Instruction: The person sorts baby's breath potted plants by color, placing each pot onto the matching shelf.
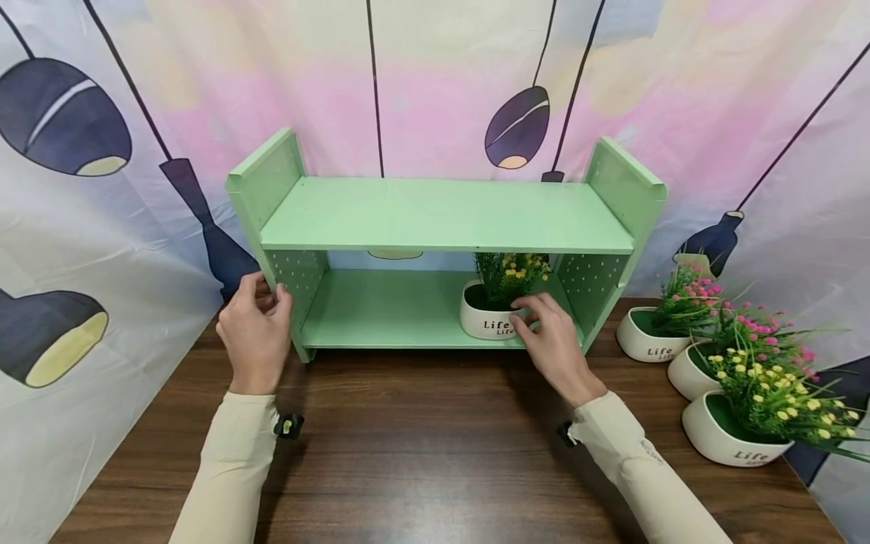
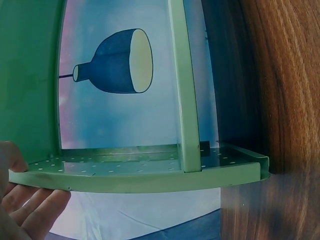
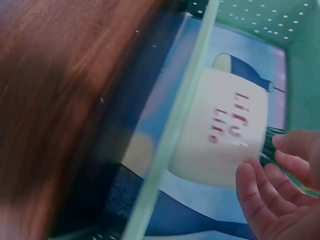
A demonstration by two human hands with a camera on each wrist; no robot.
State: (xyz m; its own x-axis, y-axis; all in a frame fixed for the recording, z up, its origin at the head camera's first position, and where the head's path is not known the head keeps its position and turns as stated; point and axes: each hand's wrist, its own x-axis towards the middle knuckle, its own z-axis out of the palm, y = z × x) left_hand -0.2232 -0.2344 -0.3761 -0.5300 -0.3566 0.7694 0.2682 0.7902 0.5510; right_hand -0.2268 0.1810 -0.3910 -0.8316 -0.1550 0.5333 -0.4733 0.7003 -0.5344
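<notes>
A light green two-tier shelf stands on the wooden table. My left hand grips the front edge of its left side panel, thumb on one face and fingers on the other. On the lower board, right of the middle, sits a white oval flower pot marked "Life", holding an artificial plant with yellow flowers. My right hand pinches the pot's rim toward its right end, with fingertips against the front wall. Part of the foliage is hidden by the upper board.
Right of the shelf, several more white pots stand close together: one with pink flowers at the back, another beside it, and a yellow-flowered one in front. A printed cloth hangs behind the wooden table.
</notes>
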